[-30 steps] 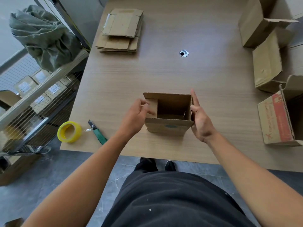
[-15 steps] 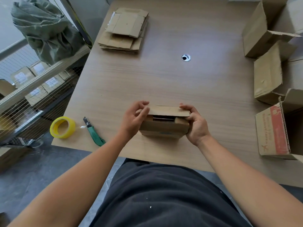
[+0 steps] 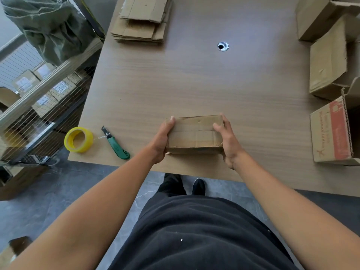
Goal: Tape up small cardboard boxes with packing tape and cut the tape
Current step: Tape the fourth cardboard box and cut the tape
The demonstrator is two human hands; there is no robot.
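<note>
Now-closed box (image 3: 194, 134) between left grip (image 3: 161, 141), right grip (image 3: 229, 142)

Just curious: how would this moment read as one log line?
box: flaps shut; left hand: holds box; right hand: holds box; tape, knife: on table

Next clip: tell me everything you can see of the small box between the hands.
The small box is plain brown cardboard, creased, with its top flaps folded shut and a seam running across the top; whether any tape is on it I cannot tell. It sits flat on the wooden table near the front edge. The left hand grips its left end and the right hand its right end, fingers reaching onto the top.
</note>
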